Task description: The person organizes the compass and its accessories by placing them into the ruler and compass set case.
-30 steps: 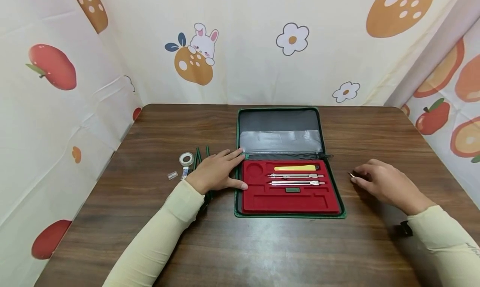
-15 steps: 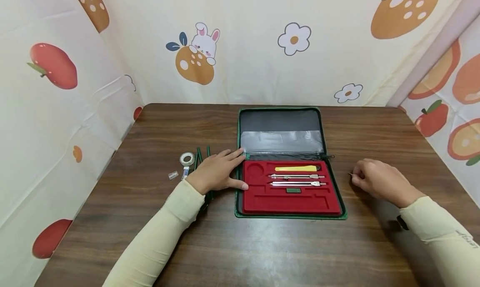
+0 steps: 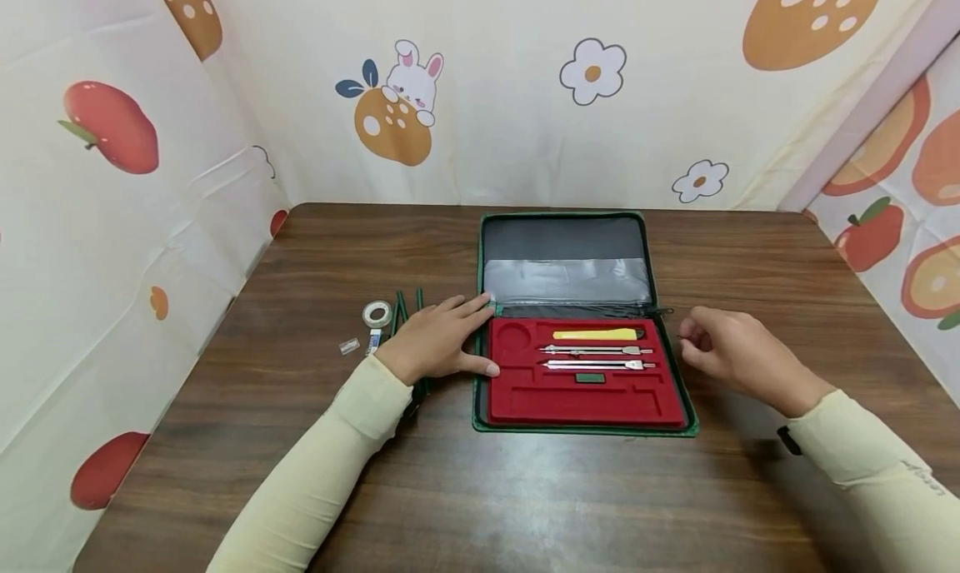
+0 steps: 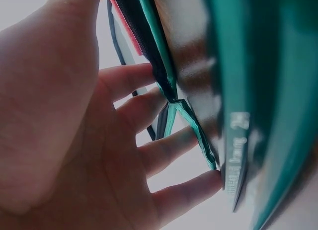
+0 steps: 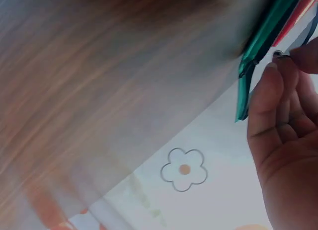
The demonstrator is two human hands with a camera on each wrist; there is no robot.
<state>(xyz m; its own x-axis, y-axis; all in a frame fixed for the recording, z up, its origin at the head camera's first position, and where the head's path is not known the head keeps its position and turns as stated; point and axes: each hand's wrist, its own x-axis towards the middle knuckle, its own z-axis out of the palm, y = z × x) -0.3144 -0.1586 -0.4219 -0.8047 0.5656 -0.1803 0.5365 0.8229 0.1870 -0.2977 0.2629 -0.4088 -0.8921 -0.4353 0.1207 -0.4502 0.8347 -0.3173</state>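
A zippered green case (image 3: 480,406) lies unfolded on the table, its red moulded tray (image 3: 585,402) facing up. In the tray are a yellow utility knife (image 3: 596,335), two silver compasses (image 3: 596,365) and a small green piece (image 3: 590,378). With fingers spread, my left hand (image 3: 438,340) rests on the case's left edge by the hinge. Just right of the case, my right hand (image 3: 742,356) pinches a small metal piece (image 5: 279,54) between thumb and fingertips; most of it is hidden, so its kind is unclear.
Left of the case lie a roll of tape (image 3: 377,314), a small labelled block (image 3: 373,340), a clear pencil sharpener (image 3: 348,346) and green rulers (image 3: 402,306) partly under my left hand. A patterned curtain (image 3: 510,123) stands behind the table (image 3: 555,506).
My right hand has moved left towards the case's right edge with the small metal piece, whose tip showed earlier. The left hand has kept its place on the case.
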